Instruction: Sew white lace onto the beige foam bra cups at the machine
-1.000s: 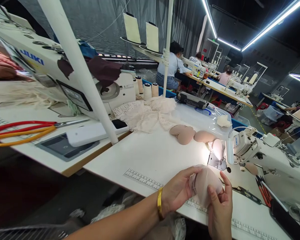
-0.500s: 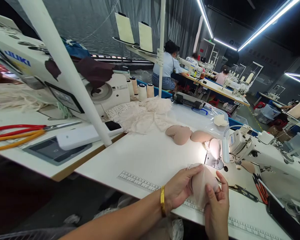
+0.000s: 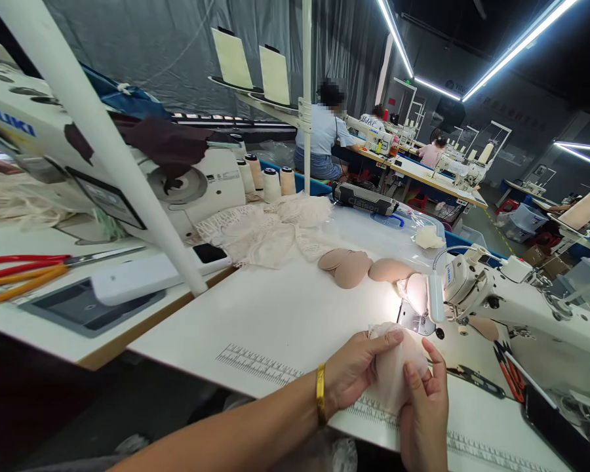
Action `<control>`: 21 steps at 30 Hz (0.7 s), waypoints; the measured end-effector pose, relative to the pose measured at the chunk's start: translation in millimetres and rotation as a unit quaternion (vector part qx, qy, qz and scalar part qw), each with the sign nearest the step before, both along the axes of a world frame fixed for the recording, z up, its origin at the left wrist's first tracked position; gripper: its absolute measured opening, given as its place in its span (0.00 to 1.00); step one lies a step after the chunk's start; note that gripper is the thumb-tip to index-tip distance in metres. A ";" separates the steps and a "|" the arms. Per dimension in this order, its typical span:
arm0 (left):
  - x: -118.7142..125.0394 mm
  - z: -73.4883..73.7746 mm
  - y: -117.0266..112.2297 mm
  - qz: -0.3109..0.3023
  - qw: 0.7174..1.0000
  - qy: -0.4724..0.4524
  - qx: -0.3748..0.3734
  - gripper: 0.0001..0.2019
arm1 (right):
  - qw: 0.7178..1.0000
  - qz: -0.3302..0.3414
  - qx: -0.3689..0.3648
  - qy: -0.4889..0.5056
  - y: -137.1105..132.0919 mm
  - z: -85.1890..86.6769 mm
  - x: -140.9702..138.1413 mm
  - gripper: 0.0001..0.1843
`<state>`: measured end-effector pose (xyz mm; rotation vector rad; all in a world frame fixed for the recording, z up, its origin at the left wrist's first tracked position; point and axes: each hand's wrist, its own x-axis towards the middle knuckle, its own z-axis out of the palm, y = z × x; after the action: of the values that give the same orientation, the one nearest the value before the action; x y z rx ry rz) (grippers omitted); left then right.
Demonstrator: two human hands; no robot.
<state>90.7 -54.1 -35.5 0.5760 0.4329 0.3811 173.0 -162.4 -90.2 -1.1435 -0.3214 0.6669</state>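
A white table (image 3: 275,305) spans the lower frame; a sewing machine (image 3: 526,298) stands at right. Right of lower centre, the left hand (image 3: 351,372) and right hand (image 3: 427,400) pinch a sheer-covered cup (image 3: 391,373) between thumbs and fingers.

Pale-beige fabric (image 3: 391,375), tan cups (image 3: 353,270), gold bracelet (image 3: 320,393), white tabletop (image 3: 275,314) with black ruler markings (image 3: 259,364)
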 end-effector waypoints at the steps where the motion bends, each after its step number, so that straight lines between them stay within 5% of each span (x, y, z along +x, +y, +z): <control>1: 0.4 0.6 0.2 -0.002 1.000 0.006 0.007 0.18 | 1.000 0.004 0.003 0.009 -0.1 0.7 -0.2 0.47; 6: -3.0 13.4 9.8 -0.024 0.999 -0.002 0.029 0.15 | 0.992 0.120 -0.007 -0.032 -14.2 1.9 -3.4 0.58; 10: -11.3 30.4 26.6 -0.179 0.960 -0.051 0.210 0.20 | 0.976 0.077 -0.044 -0.201 -29.6 4.4 25.8 0.48; 12: -8.8 34.8 35.7 -0.247 0.882 -0.082 0.394 0.13 | 0.928 0.065 -0.061 -0.361 -28.8 11.1 57.2 0.33; 14: 2.0 34.1 44.2 -0.245 0.759 -0.115 0.592 0.03 | 0.825 0.144 -0.087 -0.539 -20.2 20.7 90.4 0.11; 17: 28.1 24.3 56.4 -0.221 0.597 -0.141 0.758 0.11 | 0.730 0.195 -0.112 -0.645 0.0 31.7 124.1 0.09; 19: 43.5 15.8 63.9 -0.223 0.548 -0.137 0.795 0.10 | 0.670 0.194 -0.126 -0.706 9.5 33.2 132.3 0.15; 21: 52.0 9.4 70.0 -0.236 0.515 -0.121 0.815 0.10 | 0.640 0.182 -0.128 -0.735 11.5 31.6 134.2 0.19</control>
<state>142.7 15.9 -26.1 2.4244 -0.5805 0.2225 307.2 -150.9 -58.7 -1.7222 -1.9538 -0.0846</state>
